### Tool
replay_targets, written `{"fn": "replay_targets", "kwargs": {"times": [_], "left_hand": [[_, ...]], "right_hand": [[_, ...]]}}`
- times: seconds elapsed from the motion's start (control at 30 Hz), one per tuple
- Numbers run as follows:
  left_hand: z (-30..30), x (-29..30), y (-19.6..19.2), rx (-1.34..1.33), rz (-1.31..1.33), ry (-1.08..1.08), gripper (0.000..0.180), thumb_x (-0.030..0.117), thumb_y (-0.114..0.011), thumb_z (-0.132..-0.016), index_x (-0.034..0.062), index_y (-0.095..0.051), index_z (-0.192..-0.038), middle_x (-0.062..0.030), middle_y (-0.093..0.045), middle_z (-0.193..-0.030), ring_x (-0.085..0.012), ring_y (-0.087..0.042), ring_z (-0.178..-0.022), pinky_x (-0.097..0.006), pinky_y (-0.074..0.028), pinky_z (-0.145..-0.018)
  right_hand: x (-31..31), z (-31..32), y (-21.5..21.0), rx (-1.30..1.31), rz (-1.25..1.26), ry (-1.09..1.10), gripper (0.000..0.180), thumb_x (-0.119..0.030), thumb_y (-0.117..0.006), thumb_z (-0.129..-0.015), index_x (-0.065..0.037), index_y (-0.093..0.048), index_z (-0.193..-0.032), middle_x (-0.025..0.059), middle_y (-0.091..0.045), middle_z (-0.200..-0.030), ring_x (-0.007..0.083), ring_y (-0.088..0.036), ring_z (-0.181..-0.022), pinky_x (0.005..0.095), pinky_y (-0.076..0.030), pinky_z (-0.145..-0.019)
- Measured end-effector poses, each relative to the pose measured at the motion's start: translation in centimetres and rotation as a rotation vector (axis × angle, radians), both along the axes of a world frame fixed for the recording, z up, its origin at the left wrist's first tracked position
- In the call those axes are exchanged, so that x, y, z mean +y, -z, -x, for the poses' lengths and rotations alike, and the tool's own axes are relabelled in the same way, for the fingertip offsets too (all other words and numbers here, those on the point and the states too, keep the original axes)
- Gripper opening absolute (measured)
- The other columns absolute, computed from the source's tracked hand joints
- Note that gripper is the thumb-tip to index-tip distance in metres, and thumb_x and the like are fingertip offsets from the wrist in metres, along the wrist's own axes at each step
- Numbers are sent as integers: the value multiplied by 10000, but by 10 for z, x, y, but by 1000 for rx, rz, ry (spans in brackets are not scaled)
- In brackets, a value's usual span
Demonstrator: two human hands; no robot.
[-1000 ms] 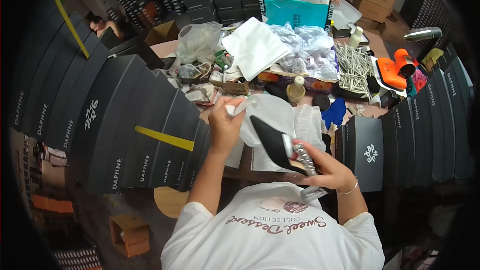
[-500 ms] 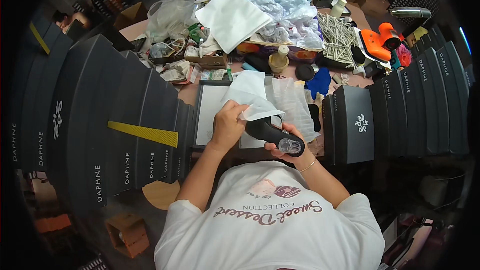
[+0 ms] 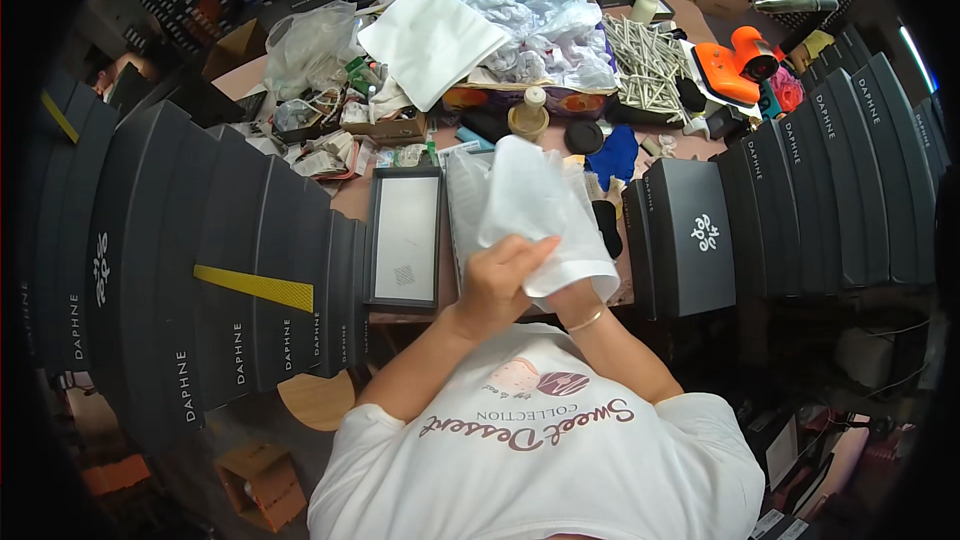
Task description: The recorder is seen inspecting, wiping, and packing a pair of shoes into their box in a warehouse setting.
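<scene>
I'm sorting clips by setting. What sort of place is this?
Probably a packing bench in a shoe or goods stockroom: rows of dark boxes, an open box, and white wrapping paper in the hands.

Open flat box (image 3: 405, 238) with pale lining, just left of the grip on the worktop (image 3: 350, 198). Closed black box (image 3: 692, 235) right of it. Beyond the grip: small capped bottle (image 3: 530, 112), blue cloth (image 3: 612, 154), bundle of pale sticks (image 3: 648, 62), orange tool (image 3: 738, 62), crumpled clear bags (image 3: 548, 28). Stacked black boxes (image 3: 210, 260) well left.
</scene>
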State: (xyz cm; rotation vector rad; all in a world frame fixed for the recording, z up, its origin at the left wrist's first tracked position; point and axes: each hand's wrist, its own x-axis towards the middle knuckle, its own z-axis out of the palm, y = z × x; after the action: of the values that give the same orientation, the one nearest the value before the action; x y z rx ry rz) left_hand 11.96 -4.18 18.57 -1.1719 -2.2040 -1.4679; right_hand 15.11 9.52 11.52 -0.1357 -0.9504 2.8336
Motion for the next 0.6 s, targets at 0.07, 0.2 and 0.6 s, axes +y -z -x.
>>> {"fn": "replay_targets", "kwargs": {"times": [0.07,0.2,0.6], "left_hand": [[-8,11,7,30,84,85,477,-19,-688,-677,47,-676,-1149,-90,-572,-761,-240,-610,-655,-327,-481,-576],[-29,22,33,-38,-7,208,553,-5,-687,-649,39,-643,-1198,-81,-558,-761,-241,-593,-638,-349,-482,-565],[-21,-17,53,-1523,-725,130,963,392,-757,-819,68,-171,-1511,-133,-375,-1447,-250,-401,-1324,-425,-377,-1063]], "right_hand": [[5,11,-7,71,-76,15,551,-200,-602,-891,-86,-429,-1402,140,-524,-1362,250,-530,-1241,384,-439,-1032],[37,5,-32,-42,-20,-132,551,-199,-587,-900,-89,-415,-1413,142,-512,-1373,246,-519,-1252,377,-430,-1039],[-15,-20,28,-82,-767,-238,553,-198,-543,-928,-99,-373,-1445,147,-479,-1409,236,-487,-1287,357,-405,-1058]]}}
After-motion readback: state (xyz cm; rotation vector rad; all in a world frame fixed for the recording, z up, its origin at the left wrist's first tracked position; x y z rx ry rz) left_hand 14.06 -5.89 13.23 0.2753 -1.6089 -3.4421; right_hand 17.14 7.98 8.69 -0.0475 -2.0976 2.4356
